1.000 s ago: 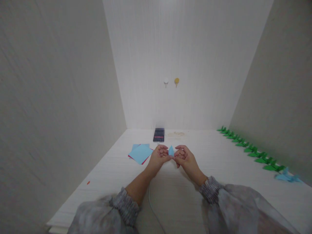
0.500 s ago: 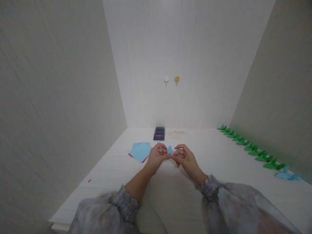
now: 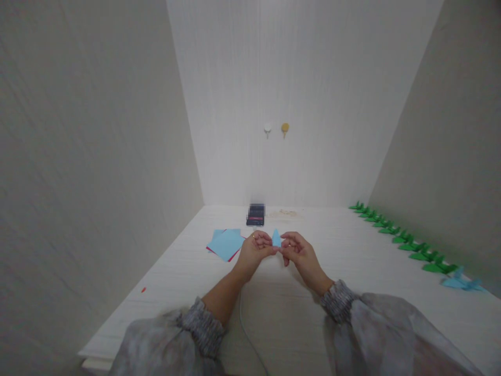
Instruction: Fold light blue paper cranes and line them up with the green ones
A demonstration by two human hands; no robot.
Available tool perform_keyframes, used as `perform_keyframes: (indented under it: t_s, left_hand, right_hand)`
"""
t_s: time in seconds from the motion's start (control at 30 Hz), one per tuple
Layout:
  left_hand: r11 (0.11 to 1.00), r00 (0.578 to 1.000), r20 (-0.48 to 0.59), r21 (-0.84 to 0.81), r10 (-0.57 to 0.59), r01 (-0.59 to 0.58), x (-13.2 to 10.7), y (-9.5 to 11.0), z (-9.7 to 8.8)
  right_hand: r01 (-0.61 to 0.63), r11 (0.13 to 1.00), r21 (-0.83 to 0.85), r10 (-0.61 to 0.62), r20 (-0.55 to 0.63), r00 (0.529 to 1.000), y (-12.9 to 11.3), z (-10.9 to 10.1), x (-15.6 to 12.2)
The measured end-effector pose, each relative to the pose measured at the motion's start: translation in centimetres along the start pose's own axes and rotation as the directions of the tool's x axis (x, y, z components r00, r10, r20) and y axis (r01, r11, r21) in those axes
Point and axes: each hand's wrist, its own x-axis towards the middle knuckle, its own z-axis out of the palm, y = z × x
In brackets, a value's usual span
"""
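Note:
A small folded piece of light blue paper (image 3: 276, 238) stands upright between my two hands, its narrow tip pointing up. My left hand (image 3: 257, 250) pinches its lower left edge with thumb and fingers. On the other side my right hand (image 3: 297, 253) grips the lower right edge, thumb in front and fingers curled behind. The paper's bottom is partly covered by my thumbs. Just left of my left hand lie loose blue paper sheets (image 3: 226, 244), with red edges showing beneath them.
A phone (image 3: 255, 215) lies beyond my hands, and a pale cable (image 3: 247, 334) runs toward me. Along the right side stand several green folded paper birds (image 3: 410, 245) and a blue one (image 3: 462, 281). A small orange scrap (image 3: 143, 289) sits left. Two hooks (image 3: 285, 128) hang on the back wall.
The blue folded paper now shows taller and slightly farther right between my fingers. Both hands have shifted only a little; the other things stay where they were.

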Motion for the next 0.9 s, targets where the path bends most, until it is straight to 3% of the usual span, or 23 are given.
perform_keyframes:
  t_s: [0.4,0.9]
  left_hand:
    - [1.000,1.000,0.014,-0.013,0.020,-0.020,0.08,-0.36,-0.28]
    - [0.997,0.998,0.018,-0.043,-0.062,0.063,0.10,0.03,-0.14]
  right_hand:
    - [-0.029,0.999,0.013,0.029,0.001,1.000,0.26,-0.13,0.06]
    - [0.001,1.000,-0.013,-0.001,0.015,1.000,0.05,-0.02,-0.06]
